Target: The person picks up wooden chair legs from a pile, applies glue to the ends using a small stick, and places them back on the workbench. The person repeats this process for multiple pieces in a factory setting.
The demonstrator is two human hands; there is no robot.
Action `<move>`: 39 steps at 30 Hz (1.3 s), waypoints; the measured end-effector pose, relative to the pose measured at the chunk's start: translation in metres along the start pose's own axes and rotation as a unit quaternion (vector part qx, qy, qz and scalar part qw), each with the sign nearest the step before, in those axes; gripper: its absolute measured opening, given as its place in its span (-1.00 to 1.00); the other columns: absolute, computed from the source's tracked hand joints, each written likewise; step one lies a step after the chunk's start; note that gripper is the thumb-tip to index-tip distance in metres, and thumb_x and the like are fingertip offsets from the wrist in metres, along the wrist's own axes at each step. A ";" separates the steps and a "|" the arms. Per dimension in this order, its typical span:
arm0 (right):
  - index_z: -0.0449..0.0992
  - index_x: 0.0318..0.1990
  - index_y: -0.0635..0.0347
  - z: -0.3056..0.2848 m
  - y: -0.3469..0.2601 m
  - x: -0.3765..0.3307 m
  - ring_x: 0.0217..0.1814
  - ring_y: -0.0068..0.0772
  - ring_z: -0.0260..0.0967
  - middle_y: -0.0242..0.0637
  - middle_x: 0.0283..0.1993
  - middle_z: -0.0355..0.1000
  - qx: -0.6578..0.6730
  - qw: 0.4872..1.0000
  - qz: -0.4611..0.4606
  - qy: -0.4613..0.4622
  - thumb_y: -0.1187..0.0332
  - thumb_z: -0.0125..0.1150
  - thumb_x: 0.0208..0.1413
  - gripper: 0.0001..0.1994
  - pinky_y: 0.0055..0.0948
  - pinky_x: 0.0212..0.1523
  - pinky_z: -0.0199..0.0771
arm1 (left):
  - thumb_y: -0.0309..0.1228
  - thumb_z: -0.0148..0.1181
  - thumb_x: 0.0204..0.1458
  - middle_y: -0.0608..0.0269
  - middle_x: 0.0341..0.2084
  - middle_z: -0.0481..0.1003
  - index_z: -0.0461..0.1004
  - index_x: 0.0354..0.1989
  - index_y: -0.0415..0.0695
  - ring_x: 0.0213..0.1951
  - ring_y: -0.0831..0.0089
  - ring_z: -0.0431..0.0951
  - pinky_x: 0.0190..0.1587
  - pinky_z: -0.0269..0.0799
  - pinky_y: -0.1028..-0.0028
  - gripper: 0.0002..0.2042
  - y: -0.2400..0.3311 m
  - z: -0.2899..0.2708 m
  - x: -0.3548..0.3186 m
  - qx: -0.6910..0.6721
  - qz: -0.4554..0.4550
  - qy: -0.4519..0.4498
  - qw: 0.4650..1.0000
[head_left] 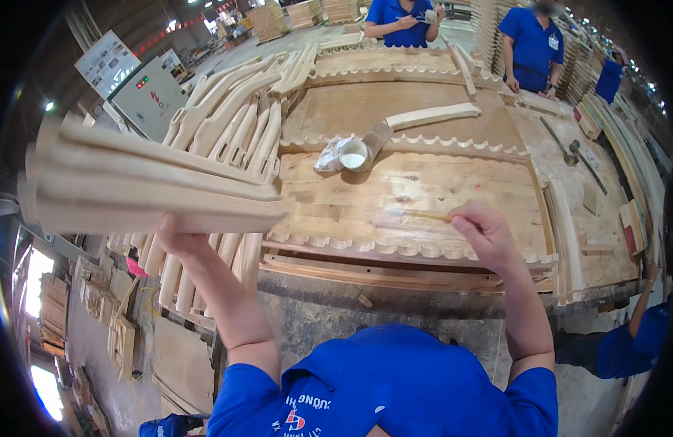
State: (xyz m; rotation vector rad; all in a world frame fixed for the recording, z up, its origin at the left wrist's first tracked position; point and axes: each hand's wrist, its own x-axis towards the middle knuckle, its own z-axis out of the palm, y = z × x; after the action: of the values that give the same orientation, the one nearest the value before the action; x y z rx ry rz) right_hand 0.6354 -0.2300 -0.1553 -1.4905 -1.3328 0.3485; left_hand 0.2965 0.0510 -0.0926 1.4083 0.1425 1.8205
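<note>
My left hand (180, 237) is closed round the lower edge of a long pale wooden part (154, 186), held up at the left. Motion smears it, and I cannot tell whether it is one ridged piece or several together. Over the bench, my right hand (486, 229) pinches a thin yellowish brush (427, 215); its whitish tip is blurred near the board. A cup (354, 154) holding white liquid stands farther off, with a crumpled white cloth (329, 155) against it and a flat wooden piece (378, 142) beside it.
Scalloped wooden strips (416, 249) cross the bench (336, 197). Many curved wooden parts (231, 124) are piled at left. One curved piece (435, 115) lies beyond the cup. Hammers (585, 164) rest at right. Two co-workers (533, 44) stand across the bench; another (635, 342) is at lower right.
</note>
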 end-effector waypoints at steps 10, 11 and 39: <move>0.48 -0.35 0.35 -0.062 -0.010 0.011 -0.51 -0.72 0.21 -0.40 -0.53 0.38 -0.035 0.981 -0.044 0.183 0.37 0.11 0.13 -0.83 -0.67 -0.49 0.16 | -0.29 0.40 -0.41 0.22 0.10 0.22 0.40 -0.08 0.56 0.12 0.17 0.21 0.14 0.05 0.14 -0.40 0.034 0.051 0.020 0.684 0.430 -0.246 0.535; 0.48 -0.35 0.35 -0.059 -0.014 0.015 -0.52 -0.69 0.22 -0.38 -0.54 0.38 -0.039 0.981 -0.053 0.182 0.38 0.12 0.12 -0.83 -0.66 -0.50 0.17 | -0.30 0.39 -0.40 0.22 0.09 0.22 0.39 -0.08 0.57 0.12 0.17 0.21 0.13 0.06 0.14 -0.40 0.033 0.049 0.020 0.683 0.438 -0.259 0.524; 0.49 -0.48 0.04 0.000 -0.053 0.071 -0.48 -0.49 0.22 -0.50 -0.60 0.31 -0.278 0.916 -0.258 0.132 0.34 0.26 -0.04 -0.92 -0.39 -0.20 -0.03 | -0.15 0.29 -0.16 0.25 0.01 0.27 0.25 0.03 0.71 0.05 0.17 0.28 0.10 0.11 0.13 -0.45 0.057 0.022 0.001 0.679 0.478 -0.297 0.471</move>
State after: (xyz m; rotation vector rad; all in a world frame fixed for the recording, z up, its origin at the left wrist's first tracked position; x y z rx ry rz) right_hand 0.6301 -0.1791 -0.0827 -1.4855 -1.6099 -0.6016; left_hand 0.2852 0.0057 -0.0538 3.8476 0.6371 1.6287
